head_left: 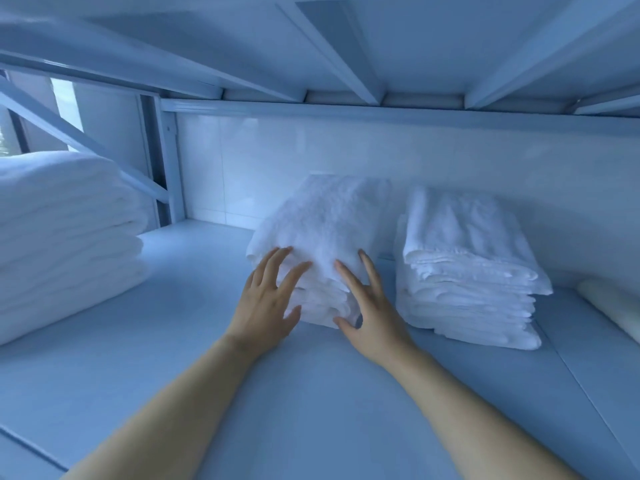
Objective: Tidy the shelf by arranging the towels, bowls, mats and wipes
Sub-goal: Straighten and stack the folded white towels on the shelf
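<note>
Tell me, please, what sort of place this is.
Likely a linen store or housekeeping room: a metal rack shelf carries a large towel stack, a middle towel stack and a right towel stack, backed by a tiled wall.

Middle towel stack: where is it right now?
Head view: the middle towel stack sits centrally on the shelf, left of the right-hand towel stack, with the left hand and right hand touching its front.

Centre frame: left hand (268,306) and right hand (372,315), fingers spread straight, touching front of middle stack (329,216) of white towels on shelf (156,358). Top towel of that pile tilted, drooping over front edge. Just beside it, toward frame right: right stack (467,265) (edges uneven). Far left, well apart: big stack (59,237). Right edge: pale roll (613,306), partly cut off.
</note>
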Action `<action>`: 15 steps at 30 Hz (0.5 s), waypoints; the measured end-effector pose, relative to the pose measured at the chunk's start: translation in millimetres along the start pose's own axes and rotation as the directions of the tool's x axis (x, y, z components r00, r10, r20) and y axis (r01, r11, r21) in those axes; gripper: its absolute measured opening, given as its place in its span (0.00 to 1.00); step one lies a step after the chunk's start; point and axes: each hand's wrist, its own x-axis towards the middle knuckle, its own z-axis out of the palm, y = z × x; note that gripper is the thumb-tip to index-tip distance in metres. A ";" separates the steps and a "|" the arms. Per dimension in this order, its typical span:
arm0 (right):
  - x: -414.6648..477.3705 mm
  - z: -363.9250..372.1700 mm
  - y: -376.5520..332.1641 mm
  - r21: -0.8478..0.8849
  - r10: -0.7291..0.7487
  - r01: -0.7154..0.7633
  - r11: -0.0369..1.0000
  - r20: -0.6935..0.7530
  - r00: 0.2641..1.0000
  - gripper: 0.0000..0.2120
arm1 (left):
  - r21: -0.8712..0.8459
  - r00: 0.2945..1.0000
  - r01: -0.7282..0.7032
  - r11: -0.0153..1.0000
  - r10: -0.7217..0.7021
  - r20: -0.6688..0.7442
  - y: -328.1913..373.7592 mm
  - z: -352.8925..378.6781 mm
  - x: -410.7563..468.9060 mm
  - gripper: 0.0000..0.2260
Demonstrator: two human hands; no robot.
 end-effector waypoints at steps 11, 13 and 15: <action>0.4 10.3 12.0 0.001 0.003 -0.003 1.000 -0.098 0.995 0.42 | -0.019 0.935 0.062 0.998 -0.051 0.351 8.8 -6.8 -1.7 0.15; 0.9 10.4 12.7 0.003 0.012 -0.011 1.000 -0.130 0.991 0.41 | -0.030 0.943 0.091 0.995 -0.076 0.323 10.8 -10.5 -0.6 0.14; 1.5 9.8 12.5 0.014 0.020 -0.018 1.000 -0.155 0.988 0.40 | -0.048 0.965 0.030 0.998 -0.016 0.262 12.9 -11.1 0.2 0.16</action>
